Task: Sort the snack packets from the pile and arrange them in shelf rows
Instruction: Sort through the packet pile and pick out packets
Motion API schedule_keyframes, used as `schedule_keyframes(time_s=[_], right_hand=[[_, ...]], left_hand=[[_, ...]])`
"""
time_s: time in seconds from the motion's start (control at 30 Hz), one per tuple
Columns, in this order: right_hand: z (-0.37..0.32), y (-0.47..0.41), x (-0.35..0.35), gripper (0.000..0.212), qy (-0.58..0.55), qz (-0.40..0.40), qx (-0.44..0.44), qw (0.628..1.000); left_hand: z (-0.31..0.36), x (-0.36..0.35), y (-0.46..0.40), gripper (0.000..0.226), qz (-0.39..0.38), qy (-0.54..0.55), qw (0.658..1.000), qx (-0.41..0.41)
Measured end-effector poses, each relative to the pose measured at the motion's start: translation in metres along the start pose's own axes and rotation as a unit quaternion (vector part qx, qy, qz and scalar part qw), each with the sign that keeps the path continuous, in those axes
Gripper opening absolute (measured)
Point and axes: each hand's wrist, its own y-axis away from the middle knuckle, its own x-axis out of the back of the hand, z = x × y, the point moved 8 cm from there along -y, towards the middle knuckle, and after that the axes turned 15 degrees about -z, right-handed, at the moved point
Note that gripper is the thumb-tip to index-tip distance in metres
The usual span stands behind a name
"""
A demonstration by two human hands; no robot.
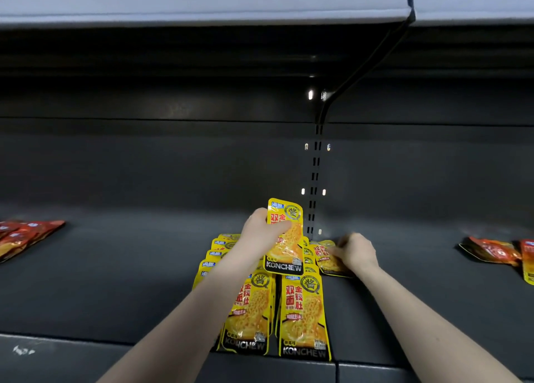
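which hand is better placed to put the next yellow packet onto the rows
Left. The left hand already holds a yellow packet upright right above the rows. The right hand is off to the side, on a loose packet lying flat.

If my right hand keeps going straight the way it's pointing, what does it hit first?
The right hand already grips a yellow foil snack packet lying flat; beyond that, probably the upright yellow packet in the left hand, though depth is unclear.

- Yellow snack packets (302, 313): glossy plastic film, light glinting off it.
- Red packets (491, 251): shiny, crinkled film.
- Shelf (130, 281): dark, matt, smooth metal.
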Motion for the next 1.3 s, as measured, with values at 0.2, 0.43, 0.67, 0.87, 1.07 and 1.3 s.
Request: schedule_keyframes(time_s=[0.2, 0.43, 0.67, 0.87, 1.07, 1.3], right_hand=[[0.002, 0.010, 0.003, 0.033, 0.003, -0.006, 0.000, 1.000], [0.040, 0.025, 0.035, 0.014, -0.047, 0.004, 0.009, 0.999], [0.088, 0.023, 0.093, 0.010, -0.078, 0.017, 0.033, 0.996], [0.116, 0.013, 0.129, 0.006, -0.036, 0.005, 0.087, 0.996], [0.133, 0.010, 0.122, 0.019, -0.046, -0.015, 0.108, 0.993], [0.134, 0.007, 0.119, 0.018, -0.054, -0.031, 0.124, 0.990]], left_hand=[[0.000, -0.019, -0.002, 0.028, -0.029, -0.001, 1.000, 0.008], [0.003, -0.047, 0.001, 0.030, -0.049, -0.008, 0.998, 0.024], [0.017, -0.085, -0.001, 0.023, -0.014, -0.023, 0.999, 0.039], [0.012, -0.126, -0.011, 0.023, 0.039, -0.037, 0.995, 0.079], [-0.006, -0.132, -0.014, 0.015, 0.089, -0.144, 0.977, 0.132], [-0.001, -0.135, -0.010, 0.039, 0.089, -0.300, 0.940, 0.136]])
